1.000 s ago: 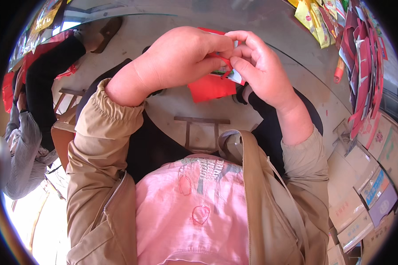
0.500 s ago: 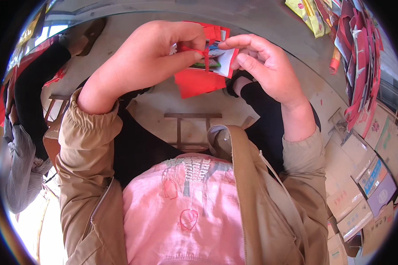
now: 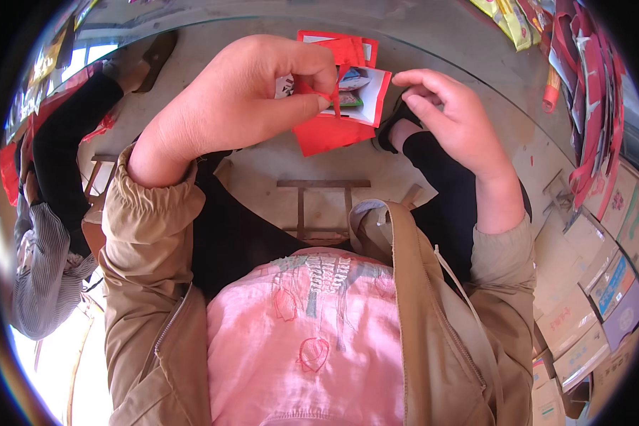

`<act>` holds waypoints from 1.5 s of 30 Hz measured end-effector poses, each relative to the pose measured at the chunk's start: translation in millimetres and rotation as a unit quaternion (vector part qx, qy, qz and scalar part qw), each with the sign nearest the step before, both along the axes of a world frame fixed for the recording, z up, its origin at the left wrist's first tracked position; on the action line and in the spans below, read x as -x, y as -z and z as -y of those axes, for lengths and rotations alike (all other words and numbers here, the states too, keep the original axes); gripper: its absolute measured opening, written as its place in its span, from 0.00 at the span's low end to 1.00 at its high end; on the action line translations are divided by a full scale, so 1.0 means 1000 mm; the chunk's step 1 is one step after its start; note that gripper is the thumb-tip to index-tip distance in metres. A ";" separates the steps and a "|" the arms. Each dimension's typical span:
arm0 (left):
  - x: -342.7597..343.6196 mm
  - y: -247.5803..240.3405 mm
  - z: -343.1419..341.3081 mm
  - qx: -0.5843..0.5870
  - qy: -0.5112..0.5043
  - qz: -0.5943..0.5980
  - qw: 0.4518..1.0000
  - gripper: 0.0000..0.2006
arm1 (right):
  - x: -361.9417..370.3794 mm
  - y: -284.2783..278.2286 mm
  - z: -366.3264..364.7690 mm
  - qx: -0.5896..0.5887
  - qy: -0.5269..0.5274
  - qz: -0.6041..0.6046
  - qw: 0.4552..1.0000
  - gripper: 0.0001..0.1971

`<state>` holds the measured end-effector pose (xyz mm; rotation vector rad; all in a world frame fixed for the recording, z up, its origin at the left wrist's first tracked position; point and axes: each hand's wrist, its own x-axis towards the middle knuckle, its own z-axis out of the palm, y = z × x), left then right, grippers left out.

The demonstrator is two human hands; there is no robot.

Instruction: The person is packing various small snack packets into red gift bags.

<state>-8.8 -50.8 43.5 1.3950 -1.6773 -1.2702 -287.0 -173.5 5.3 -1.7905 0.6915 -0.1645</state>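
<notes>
Nearest the camera, a soft pink embroidered top (image 3: 312,334) fills the lower middle, flanked by the wrinkled tan jacket sleeves (image 3: 149,241) of the person's own arms. Beyond these, the left hand (image 3: 241,106) is closed in a pinch, thumb and forefinger gripping a thin red string (image 3: 331,96) at the edge of a small stack of red paper cards (image 3: 340,85); the cards are flat, square-cornered, with white inner faces and small colourful printed pictures, and they sit in the air between the two hands, above the knees. The right hand (image 3: 450,117) hangs just beside the cards' right edge, its fingers loosely curled with thumb and fingertips close together; whether it has hold of anything cannot be told. Below the hands lies a bare grey concrete floor (image 3: 277,167), with a small wooden stool frame (image 3: 323,202) showing between the dark trouser legs, and open room around it. To the left another person in a striped grey sleeve (image 3: 42,277) sits close. Along the right edge lie stacked flat cardboard boxes (image 3: 603,277) in tan, blue and purple, and farther up hang red and yellow glossy packets (image 3: 582,78).
</notes>
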 end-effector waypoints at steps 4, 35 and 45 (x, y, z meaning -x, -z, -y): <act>0.002 0.007 0.001 0.073 0.007 -0.023 0.997 0.03 | -0.005 -0.002 -0.004 0.158 -0.060 -0.046 0.985 0.14; -0.047 -0.198 -0.132 0.268 -0.027 -0.266 0.925 0.20 | -0.006 -0.027 0.034 0.073 0.046 0.045 0.995 0.11; -0.056 -0.318 -0.377 0.363 -0.382 -0.084 0.846 0.12 | -0.002 0.005 0.041 0.105 0.064 0.050 0.991 0.12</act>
